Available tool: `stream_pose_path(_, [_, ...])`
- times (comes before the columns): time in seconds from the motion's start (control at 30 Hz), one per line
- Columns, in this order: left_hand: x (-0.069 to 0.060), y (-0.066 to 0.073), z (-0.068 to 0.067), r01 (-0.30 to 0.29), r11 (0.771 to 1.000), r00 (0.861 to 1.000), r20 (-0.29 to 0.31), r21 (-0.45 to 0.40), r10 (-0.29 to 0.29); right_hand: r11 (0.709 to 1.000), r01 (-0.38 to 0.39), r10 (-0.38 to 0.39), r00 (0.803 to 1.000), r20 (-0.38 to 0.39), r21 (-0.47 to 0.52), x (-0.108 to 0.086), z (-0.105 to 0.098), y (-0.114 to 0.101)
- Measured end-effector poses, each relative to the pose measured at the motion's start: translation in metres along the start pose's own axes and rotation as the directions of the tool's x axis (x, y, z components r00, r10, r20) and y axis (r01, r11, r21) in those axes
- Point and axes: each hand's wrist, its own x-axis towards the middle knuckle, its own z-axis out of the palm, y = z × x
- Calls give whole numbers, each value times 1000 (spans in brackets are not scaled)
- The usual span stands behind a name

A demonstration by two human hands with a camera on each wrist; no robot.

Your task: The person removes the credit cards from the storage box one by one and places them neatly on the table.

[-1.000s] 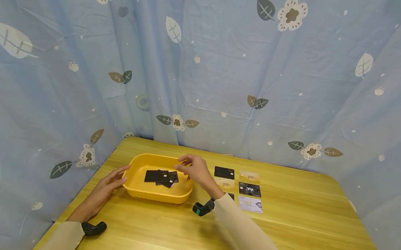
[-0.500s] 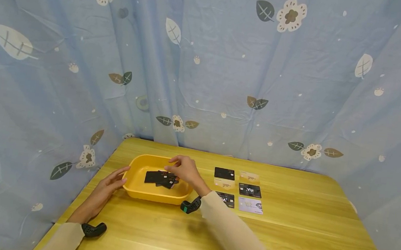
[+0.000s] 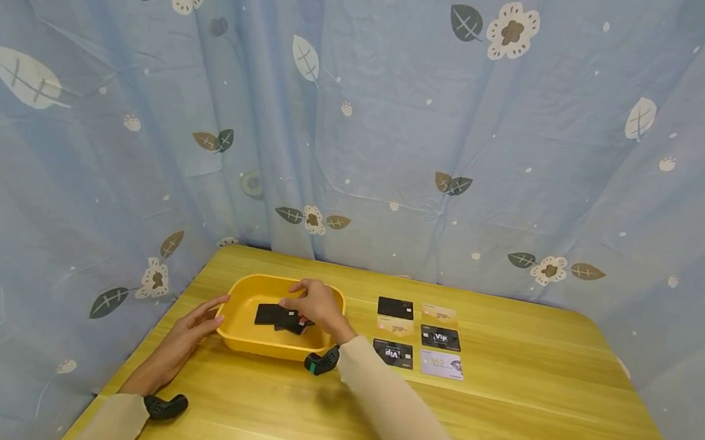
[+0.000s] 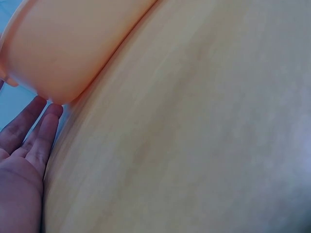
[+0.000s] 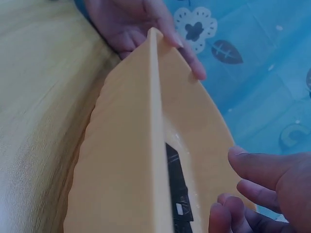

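Observation:
A yellow plastic tub (image 3: 270,349) stands at the left of the table with several black plastic cards (image 3: 267,314) overlapping on its floor. My left hand (image 3: 183,335) grips the tub's left end; in the right wrist view two of its digits hook over the rim, while the left wrist view has other fingers (image 4: 46,138) against the outside. My right hand (image 3: 317,304) reaches over the tub's right part, fingers loosely bent just above the cards. In the right wrist view its thumb (image 5: 252,162) and fingertips are apart and nothing shows between them. Part of the card pile is hidden beneath it.
Right of the tub, several VIP cards lie in two columns: black (image 3: 396,308), gold (image 3: 395,326) and another black one (image 3: 393,353), then gold (image 3: 440,315), black (image 3: 440,337) and lilac (image 3: 442,364). A blue patterned curtain (image 3: 393,125) hangs behind the wooden table (image 3: 538,408).
My right hand has moved left and down into the tub, closer to the black cards. The near-left card on the table is now fully visible. The left hand stays on the tub.

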Motion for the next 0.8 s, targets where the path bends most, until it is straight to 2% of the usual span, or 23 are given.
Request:
stream_pose_path(0.27, [0,-1,0,-2,1000,1000,2,1,2,997,-71,69,996,-57,-40,5,9,9])
stream_pose_path(0.37, [0,-1,0,3,1000,1000,-3,3,-3,996,-83,81,995,-66,-24,7,11,14])
stream_pose_path(0.53, [-1,-1,0,3,1000,1000,-4,0,-3,997,-78,77,995,-61,-22,7,12,20])
stream_pose_path(0.8, [0,0,0,10,1000,1000,-4,3,-10,990,-79,70,994,-82,-121,9,15,24])
